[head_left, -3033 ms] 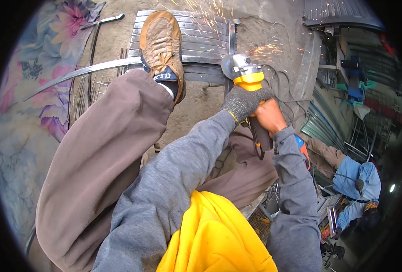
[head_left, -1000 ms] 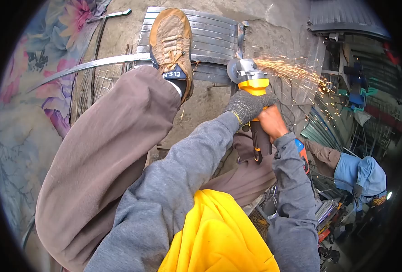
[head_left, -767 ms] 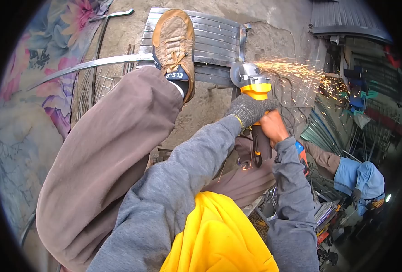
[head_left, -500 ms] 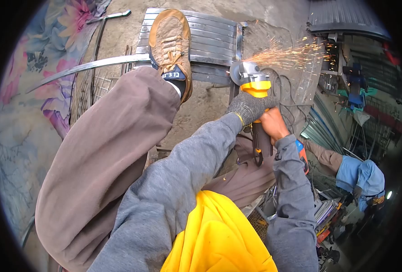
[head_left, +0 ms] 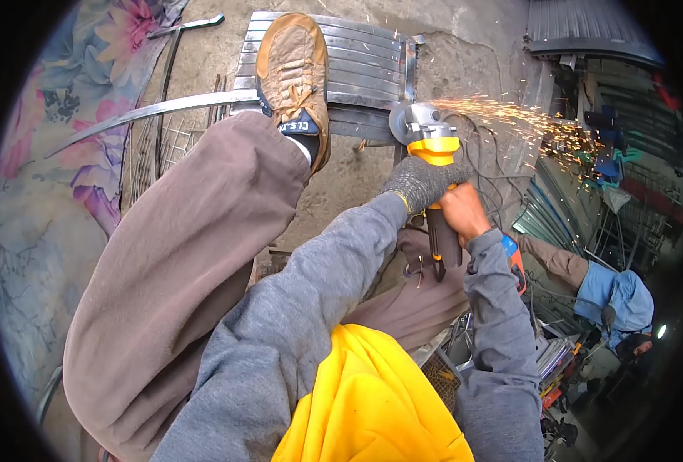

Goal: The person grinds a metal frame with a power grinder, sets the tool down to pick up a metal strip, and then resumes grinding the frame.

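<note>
Angle grinder (head_left: 434,146) is sparking at the right edge of the slatted metal frame (head_left: 363,63). Left hand (head_left: 420,182) and right hand (head_left: 464,209) are clasping it, ideally pressing evenly.

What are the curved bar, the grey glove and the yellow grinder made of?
The curved bar looks like bare metal, probably steel: it's silvery and shiny. The grey glove seems knitted yarn, matte, with a bumpy texture. The grinder has a smooth yellow casing, probably plastic, and a shiny silvery head, probably metal.

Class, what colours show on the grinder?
The grinder is yellow, silver and dark, seen best in the head view.
</note>
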`<state>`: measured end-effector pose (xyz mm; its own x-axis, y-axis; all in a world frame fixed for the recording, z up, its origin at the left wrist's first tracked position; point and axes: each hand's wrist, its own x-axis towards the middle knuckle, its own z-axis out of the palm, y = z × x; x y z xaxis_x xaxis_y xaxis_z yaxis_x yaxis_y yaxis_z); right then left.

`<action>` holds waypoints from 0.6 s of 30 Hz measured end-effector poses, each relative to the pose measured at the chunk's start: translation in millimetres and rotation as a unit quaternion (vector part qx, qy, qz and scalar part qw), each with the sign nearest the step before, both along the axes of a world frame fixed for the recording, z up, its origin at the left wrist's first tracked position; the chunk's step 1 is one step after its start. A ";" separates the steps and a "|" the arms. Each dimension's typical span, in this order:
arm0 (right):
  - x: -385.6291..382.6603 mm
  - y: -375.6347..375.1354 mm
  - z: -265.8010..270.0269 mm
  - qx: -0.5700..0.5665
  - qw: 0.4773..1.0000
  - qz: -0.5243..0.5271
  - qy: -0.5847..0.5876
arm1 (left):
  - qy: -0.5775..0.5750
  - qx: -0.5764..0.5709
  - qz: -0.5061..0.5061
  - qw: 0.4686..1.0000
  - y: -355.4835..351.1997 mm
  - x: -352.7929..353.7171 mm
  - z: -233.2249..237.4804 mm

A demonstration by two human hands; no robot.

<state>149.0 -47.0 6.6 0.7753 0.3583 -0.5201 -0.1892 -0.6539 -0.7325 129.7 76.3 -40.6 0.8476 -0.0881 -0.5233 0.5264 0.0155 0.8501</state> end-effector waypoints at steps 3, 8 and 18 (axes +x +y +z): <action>-1.8 -4.9 -1.6 0.021 0.999 -0.020 0.018 | -0.006 -0.040 -0.018 0.999 -4.4 -1.7 -0.9; 29.8 -46.0 -26.2 -0.237 0.832 0.418 -0.277 | 0.016 -0.058 0.102 0.993 -39.0 18.7 -31.8; 52.7 -51.7 -46.7 -0.157 0.893 0.247 -0.341 | -0.047 -0.118 0.151 0.980 -44.2 36.6 -28.2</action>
